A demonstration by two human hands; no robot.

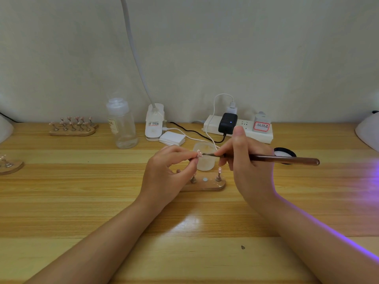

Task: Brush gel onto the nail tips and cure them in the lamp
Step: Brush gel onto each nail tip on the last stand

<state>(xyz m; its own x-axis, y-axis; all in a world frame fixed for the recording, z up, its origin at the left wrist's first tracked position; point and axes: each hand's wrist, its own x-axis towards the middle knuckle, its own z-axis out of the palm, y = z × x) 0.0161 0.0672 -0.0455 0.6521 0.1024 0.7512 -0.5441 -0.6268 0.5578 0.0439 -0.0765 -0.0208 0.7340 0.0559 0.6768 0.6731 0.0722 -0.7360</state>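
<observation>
At frame centre, the left hand [168, 173] pinches a nail tip [199, 154] while right hand [246, 158] fingers grip the brush [283, 159], applying gel; curing appears outstanding.

pink nail tip [199, 154], brown brush [283, 160] bristles touching

I see the curing lamp [368, 131] cut off at the right edge; my left hand [167, 177] hides the wooden stand's [207, 186] left end.
</observation>
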